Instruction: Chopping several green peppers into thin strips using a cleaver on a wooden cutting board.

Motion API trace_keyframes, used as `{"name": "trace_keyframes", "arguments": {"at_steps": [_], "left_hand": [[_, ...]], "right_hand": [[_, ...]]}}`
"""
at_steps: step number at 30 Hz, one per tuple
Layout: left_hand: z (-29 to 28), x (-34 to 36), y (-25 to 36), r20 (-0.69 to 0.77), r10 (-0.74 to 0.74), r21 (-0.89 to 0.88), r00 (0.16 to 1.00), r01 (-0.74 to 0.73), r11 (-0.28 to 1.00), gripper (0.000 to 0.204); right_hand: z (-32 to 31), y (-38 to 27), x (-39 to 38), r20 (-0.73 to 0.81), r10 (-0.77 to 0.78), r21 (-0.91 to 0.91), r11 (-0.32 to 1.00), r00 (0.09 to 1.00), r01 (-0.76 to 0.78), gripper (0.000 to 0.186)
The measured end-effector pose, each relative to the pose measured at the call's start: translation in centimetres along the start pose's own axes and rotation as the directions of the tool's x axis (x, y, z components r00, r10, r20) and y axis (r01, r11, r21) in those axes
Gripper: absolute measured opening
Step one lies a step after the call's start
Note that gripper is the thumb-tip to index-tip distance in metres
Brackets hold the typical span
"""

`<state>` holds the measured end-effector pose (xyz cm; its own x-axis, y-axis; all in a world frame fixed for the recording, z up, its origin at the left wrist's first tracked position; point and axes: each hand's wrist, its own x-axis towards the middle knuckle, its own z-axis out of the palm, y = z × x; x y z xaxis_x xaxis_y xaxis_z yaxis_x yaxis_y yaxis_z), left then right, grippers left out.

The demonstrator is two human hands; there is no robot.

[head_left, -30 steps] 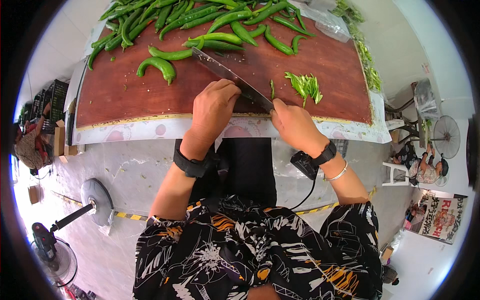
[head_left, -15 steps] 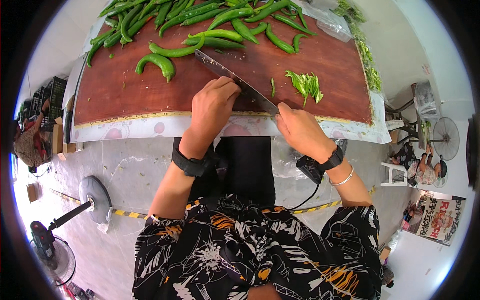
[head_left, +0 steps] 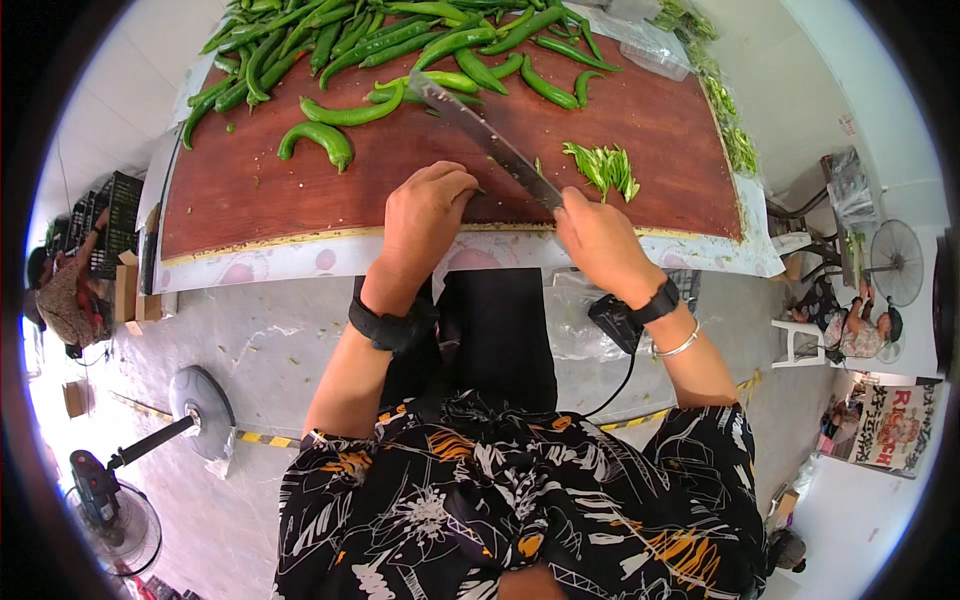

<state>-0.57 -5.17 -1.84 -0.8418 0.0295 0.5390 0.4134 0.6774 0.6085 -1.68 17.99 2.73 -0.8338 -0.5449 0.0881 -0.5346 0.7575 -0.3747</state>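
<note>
My right hand [head_left: 600, 240] is closed round the handle of a long knife [head_left: 490, 140]. Its blade slants up and to the left over the red-brown board [head_left: 350, 200], apart from my left hand. Near the board's front edge my left hand [head_left: 428, 210] has its fingers bent and pinched together on a green pepper, mostly hidden; only a small dark green tip shows at the fingertips. To the right lies a small pile of sliced green pepper strips [head_left: 605, 170], with a single strip [head_left: 538, 165] near the blade. Two whole curved peppers [head_left: 318, 142] lie left of the knife.
A heap of long green peppers [head_left: 380, 40] covers the back of the board. A clear plastic tray [head_left: 655, 58] stands at its far right corner, beside more greens [head_left: 735, 130]. On the floor at left is a fan [head_left: 115, 515]. Other people sit or work at both sides.
The knife blade has come away from the fingers of my left hand, and its tip has swung up and slightly right. My left hand stays low near the front edge.
</note>
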Motion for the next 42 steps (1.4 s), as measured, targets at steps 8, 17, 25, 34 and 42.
{"name": "trace_keyframes", "arguments": {"at_steps": [8,17,25,34,42], "left_hand": [[-0.6,0.1,-0.1,-0.018,-0.073,-0.082,0.997,0.071,0.994,0.007],[-3.0,0.1,-0.4,-0.106,-0.153,-0.047,0.983,0.148,0.988,0.014],[-3.1,-0.9,-0.1,-0.136,-0.086,-0.011,0.987,0.086,0.996,0.013],[-2.9,-0.4,0.4,-0.084,-0.091,-0.031,0.992,0.089,0.996,0.014],[-3.0,-0.4,1.0,-0.077,-0.05,-0.021,0.996,0.048,0.999,0.014]], "right_hand": [[-0.6,0.3,-1.9,0.024,0.132,0.221,0.966,0.991,-0.134,0.019],[0.3,-0.9,-1.9,0.028,0.051,0.196,0.979,0.998,-0.056,0.017],[1.1,-1.4,-2.3,0.061,-0.007,0.226,0.974,0.998,-0.007,0.019],[-0.8,2.4,-4.5,-0.032,0.15,0.055,0.987,0.988,-0.148,0.017],[-1.8,4.3,-6.5,-0.158,0.255,0.041,0.967,0.954,-0.251,0.016]]}}
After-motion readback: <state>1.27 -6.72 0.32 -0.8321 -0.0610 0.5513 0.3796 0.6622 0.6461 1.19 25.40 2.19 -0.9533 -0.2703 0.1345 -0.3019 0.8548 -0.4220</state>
